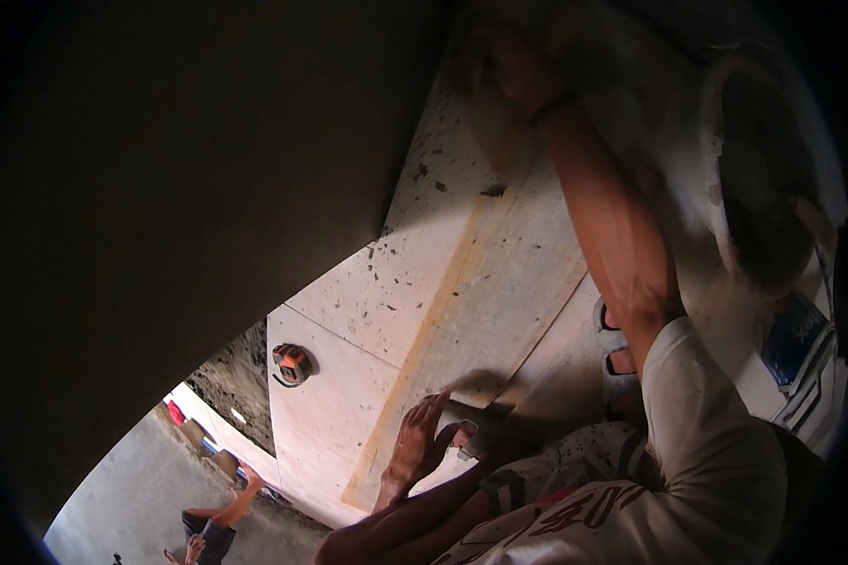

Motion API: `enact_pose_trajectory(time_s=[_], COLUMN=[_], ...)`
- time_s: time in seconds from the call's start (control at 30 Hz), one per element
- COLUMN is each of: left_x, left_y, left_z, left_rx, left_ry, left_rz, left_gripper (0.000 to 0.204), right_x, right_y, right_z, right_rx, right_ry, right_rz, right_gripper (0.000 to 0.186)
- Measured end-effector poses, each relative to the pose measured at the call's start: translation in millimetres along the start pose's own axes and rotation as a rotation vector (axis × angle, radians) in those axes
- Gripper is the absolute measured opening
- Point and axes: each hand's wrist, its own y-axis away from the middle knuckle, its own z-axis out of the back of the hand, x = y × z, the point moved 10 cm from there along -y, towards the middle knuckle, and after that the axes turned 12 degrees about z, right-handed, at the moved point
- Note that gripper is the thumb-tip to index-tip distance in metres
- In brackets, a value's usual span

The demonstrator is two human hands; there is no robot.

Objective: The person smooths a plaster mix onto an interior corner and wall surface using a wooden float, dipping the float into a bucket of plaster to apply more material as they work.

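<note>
pale boards (518,273), left hand (415,449) nearby, digits parted, right hand (518,71) deep in shadow, its hold unclear

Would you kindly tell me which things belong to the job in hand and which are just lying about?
Likely in use:
- pale floor slabs, under the left hand
- right hand too shadowed to tell if holding anything

Apparently lying about:
- orange-black tape measure
- blue packet
- round tub

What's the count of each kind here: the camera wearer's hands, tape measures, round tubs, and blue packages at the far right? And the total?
Wearer's hands: 2 (left hand; right hand, dim in shadow)
Tape measures: 1 (orange-and-black tape measure)
Round tubs: 1 (round tub)
Blue packages: 1 (blue package)
Total: 5
</note>
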Motion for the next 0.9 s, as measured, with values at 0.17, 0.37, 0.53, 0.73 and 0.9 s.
enact_pose_trajectory(time_s=[0.17, 0.37, 0.53, 0.73, 0.9], left_x=[7, 5, 3, -6, 3], left_y=[1, 3, 4, 7, 29], left_z=[-1, 1, 1, 14, 18], left_rx=[0.000, -0.017, -0.039, -0.100, -0.195], left_ry=[0.000, -0.014, -0.017, -0.019, -0.034], left_rz=[0.004, 0.000, -0.027, -0.079, -0.102], left_gripper=[0.058, 0.061, 0.061, 0.061, 0.061], right_x=[54, 120, 199, 280, 150], right_y=[14, 41, 80, 147, 132], right_z=[-26, -71, -107, -114, -48], right_rx=[0.045, -0.095, -0.155, 0.037, -0.153], right_ry=[0.285, -0.327, -1.010, -1.114, -0.775], right_rz=[0.165, -0.261, -0.815, -0.991, -1.095], right_gripper=[0.041, 0.038, 0.041, 0.051, 0.025])
